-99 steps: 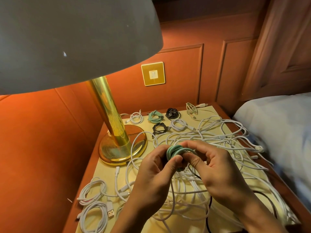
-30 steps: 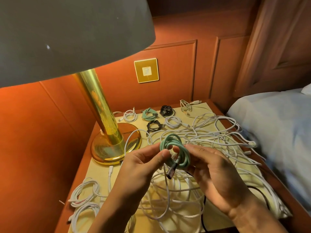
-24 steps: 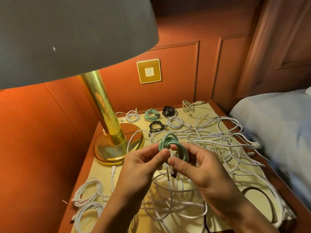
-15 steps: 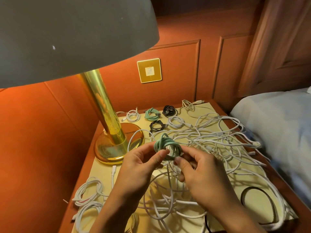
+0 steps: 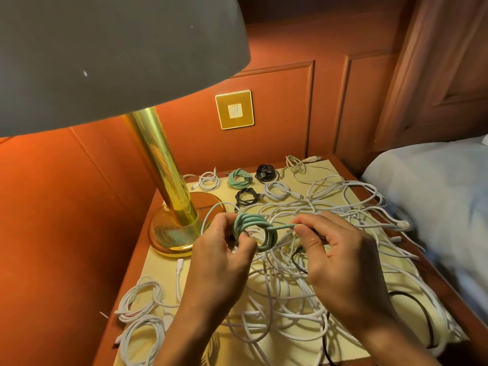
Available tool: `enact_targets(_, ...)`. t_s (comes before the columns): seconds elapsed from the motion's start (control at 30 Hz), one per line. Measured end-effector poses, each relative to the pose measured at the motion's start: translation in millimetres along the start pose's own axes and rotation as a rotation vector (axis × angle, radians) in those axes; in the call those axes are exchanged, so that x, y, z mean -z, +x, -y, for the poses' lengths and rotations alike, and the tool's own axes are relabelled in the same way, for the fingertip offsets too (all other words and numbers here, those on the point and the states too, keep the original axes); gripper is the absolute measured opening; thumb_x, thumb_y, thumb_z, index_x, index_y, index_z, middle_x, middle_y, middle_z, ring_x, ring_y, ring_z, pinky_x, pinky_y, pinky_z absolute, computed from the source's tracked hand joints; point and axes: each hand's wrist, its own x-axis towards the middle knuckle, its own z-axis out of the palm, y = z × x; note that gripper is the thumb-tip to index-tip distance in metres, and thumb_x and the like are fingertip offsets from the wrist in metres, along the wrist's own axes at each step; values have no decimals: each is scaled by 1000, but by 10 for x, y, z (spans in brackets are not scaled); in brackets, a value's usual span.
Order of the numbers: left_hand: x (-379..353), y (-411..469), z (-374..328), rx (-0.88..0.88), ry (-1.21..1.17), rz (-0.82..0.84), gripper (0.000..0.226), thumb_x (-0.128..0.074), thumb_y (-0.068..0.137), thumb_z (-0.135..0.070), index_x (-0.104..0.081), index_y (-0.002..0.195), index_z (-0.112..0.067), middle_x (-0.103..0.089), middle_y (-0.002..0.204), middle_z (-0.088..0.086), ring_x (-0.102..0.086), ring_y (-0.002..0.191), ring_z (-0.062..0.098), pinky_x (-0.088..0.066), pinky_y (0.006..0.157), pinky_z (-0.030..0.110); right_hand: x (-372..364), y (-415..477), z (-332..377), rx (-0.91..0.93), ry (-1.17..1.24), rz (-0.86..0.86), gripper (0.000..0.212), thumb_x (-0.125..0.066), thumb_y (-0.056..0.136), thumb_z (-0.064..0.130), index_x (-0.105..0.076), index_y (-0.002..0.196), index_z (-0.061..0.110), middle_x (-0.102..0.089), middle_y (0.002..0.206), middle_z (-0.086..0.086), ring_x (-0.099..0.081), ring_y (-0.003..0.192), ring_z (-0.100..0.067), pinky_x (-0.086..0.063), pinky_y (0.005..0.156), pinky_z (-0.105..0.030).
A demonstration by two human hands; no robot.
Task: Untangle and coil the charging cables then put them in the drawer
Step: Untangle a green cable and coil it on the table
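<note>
Green cable coil [image 5: 249,223] held above table [image 5: 162,272], w/ left hand [image 5: 219,265] pinching loops & right hand [image 5: 343,262] pinching its taut tail. Risk: if either grip slips, wraps spring loose & drop into white tangle [image 5: 290,299] below.

A lit lamp [image 5: 161,167] with a grey shade [image 5: 105,48] and brass stem stands on a wooden nightstand [image 5: 158,278]. Orange-red panelled walls [image 5: 280,101] carry a gold switch plate [image 5: 234,109]. A white bed [image 5: 435,196] lies right.
</note>
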Motion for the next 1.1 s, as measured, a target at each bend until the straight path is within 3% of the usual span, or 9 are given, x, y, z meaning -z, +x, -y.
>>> enact_targets(0.23,35,48,68,-10,148,-97,15,-62,90,-14,-65,92,-28,-67,84,-13,-59,88,-1,-47,67,14,0,-5,77,111,-25,-6,20,-58,98,23,-76,102,16,-65,83,7,-62,72,-9,-49,66,-28)
enact_targets(0.43,89,52,97,40,123,-71,20,-64,93,-14,-66,90,-34,-67,85,-18,-57,90,-14,-42,69,2,0,16,67,137,-36,-11,18,-61,97,21,-77,103,15,-69,84,7,-63,72,-7,-50,66,-24)
enact_targets(0.5,65,41,127,44,86,-32,18,-65,94,-16,-69,95,-33,-70,85,-17,-61,91,-6,-47,70,6,40,39,14,121,-30,-12,16,-62,100,19,-78,103,15,-69,84,8,-63,73,-5,-51,68,-20)
enact_targets(0.63,23,49,148,57,-41,69,15,-64,97,-18,-72,103,-30,-74,91,-12,-69,88,9,-57,76,25,106,78,-136,63,-4,8,16,-63,97,17,-78,104,16,-70,90,11,-66,81,-4,-54,72,-26)
enact_targets(0.77,77,64,96,134,-305,109,16,-61,98,-7,-76,98,-14,-75,86,10,-66,75,14,-55,67,20,76,76,-236,55,-63,139,20,-69,93,9,-77,108,20,-71,98,11,-65,91,-5,-53,81,-25)
enact_targets(0.93,105,54,92,218,-469,150,17,-63,94,-17,-77,93,-7,-75,90,20,-66,79,23,-54,73,35,24,47,-238,74,-144,201,16,-64,93,19,-76,102,25,-69,93,14,-60,88,-7,-54,80,-39)
enact_targets(1.1,44,-3,34,186,-474,137,14,-61,97,-10,-73,102,-7,-78,90,10,-71,79,16,-54,68,19,-32,-14,-131,46,-152,288,27,-54,90,21,-70,111,26,-66,99,14,-57,91,-8,-54,82,-41)
